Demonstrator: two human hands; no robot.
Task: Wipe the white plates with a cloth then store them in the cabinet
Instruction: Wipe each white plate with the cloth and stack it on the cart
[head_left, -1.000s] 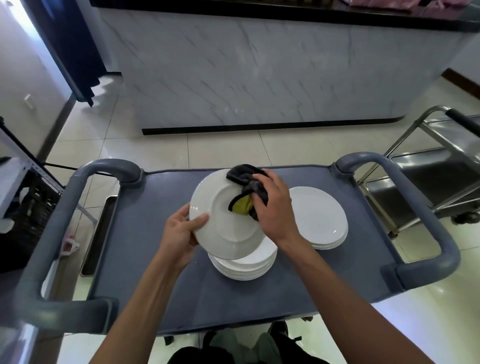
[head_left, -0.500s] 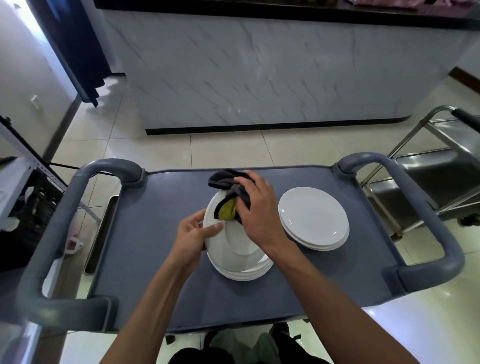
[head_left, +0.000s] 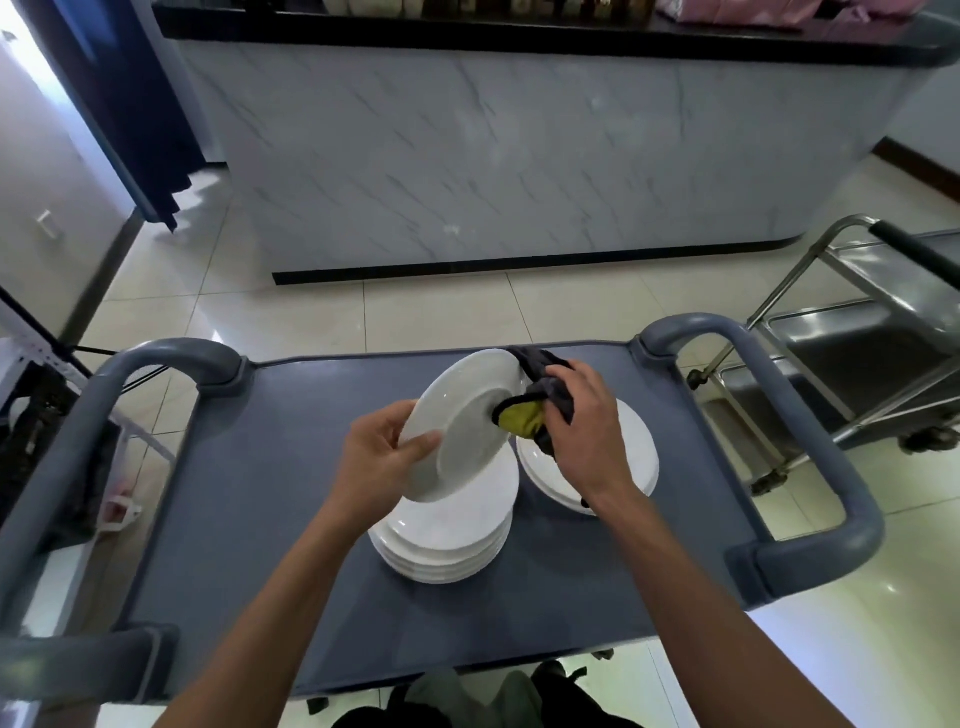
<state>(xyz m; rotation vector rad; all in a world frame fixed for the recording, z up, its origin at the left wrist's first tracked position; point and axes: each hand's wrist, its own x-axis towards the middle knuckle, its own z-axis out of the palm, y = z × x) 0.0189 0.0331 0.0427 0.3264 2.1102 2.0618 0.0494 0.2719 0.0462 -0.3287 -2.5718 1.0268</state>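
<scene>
Hands (head_left: 382, 457) tilt plate (head_left: 462, 426); right (head_left: 582, 426) presses cloth (head_left: 535, 410).

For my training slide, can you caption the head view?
Left hand tilts a white plate over a stack while right hand wipes it with a cloth.

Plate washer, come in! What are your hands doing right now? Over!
Left hand grips tilted round white plate. Right hand presses grey-and-yellow cloth on it. Nothing blocking.
</scene>
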